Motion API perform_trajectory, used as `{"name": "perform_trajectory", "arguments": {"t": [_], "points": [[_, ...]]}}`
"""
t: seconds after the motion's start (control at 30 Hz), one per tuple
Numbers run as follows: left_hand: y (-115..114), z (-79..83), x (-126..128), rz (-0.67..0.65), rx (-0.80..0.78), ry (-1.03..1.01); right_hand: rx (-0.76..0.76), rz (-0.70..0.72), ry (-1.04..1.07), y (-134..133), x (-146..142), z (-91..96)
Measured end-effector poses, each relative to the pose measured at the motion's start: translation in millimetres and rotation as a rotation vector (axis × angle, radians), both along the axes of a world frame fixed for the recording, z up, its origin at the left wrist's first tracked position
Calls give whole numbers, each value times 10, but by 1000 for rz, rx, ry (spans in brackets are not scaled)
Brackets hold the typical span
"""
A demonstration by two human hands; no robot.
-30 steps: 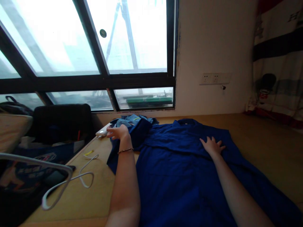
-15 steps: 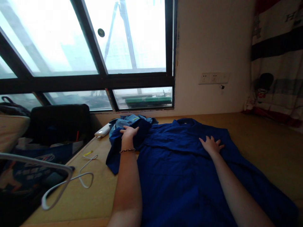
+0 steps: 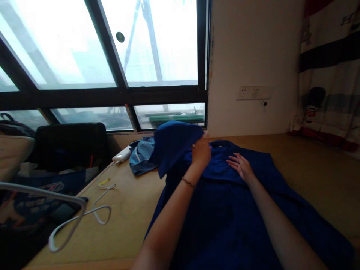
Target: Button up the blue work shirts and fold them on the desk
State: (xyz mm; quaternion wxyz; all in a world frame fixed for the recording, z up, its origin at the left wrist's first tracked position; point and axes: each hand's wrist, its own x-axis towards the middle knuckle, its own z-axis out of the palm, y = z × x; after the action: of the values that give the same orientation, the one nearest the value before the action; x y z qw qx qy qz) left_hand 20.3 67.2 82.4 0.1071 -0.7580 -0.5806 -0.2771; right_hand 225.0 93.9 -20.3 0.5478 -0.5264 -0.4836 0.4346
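Observation:
A dark blue long garment with a collar, seemingly a shirt (image 3: 222,210), lies spread out over the table in front of me. My left hand (image 3: 201,152) is closed on the edge of its left-side sleeve (image 3: 177,144), which is raised off the table and bent over toward the middle. Some of those fingers are hidden by the hand itself. Just over the chest, below the collar, my right hand (image 3: 240,167) hovers with fingers apart and nothing in them. Lighter blue folded clothing (image 3: 142,157) lies beside the raised sleeve.
A white power bank or adapter (image 3: 122,154) with a white cable (image 3: 102,198) rests at the left of the wooden table (image 3: 120,232). Past the left edge stand a black chair back (image 3: 71,146) and a printed bag (image 3: 50,191). Window, wall sockets and curtain (image 3: 332,86) bound the back.
My left hand has moved right, lifting the sleeve off the lighter blue clothing and across toward the shirt's middle. My right hand has risen slightly and shifted left.

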Motion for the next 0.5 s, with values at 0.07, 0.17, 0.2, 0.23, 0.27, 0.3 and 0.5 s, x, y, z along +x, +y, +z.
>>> {"name": "perform_trajectory", "arguments": {"t": [0.07, 0.17, 0.2, 0.23, 0.27, 0.3, 0.5], "points": [[-259, -256, 420, -262, -183, 188, -101, 254, 236, -56, -41, 62], [-614, -461, 761, -471, -466, 389, -194, 400, 334, -132, -55, 106], [-686, -435, 790, -553, -517, 439, -213, 399, 328, -147, -50, 114], [-723, -365, 783, -653, -551, 474, -234, 385, 310, -155, -40, 120], [-723, -264, 745, -745, -566, 480, -255, 364, 290, -157, -24, 127], [-687, -148, 684, -819, -551, 460, -269, 337, 274, -155, -4, 133], [-76, 176, 70, -329, -335, 242, -224, 307, 380, -162, 86, 117]]}}
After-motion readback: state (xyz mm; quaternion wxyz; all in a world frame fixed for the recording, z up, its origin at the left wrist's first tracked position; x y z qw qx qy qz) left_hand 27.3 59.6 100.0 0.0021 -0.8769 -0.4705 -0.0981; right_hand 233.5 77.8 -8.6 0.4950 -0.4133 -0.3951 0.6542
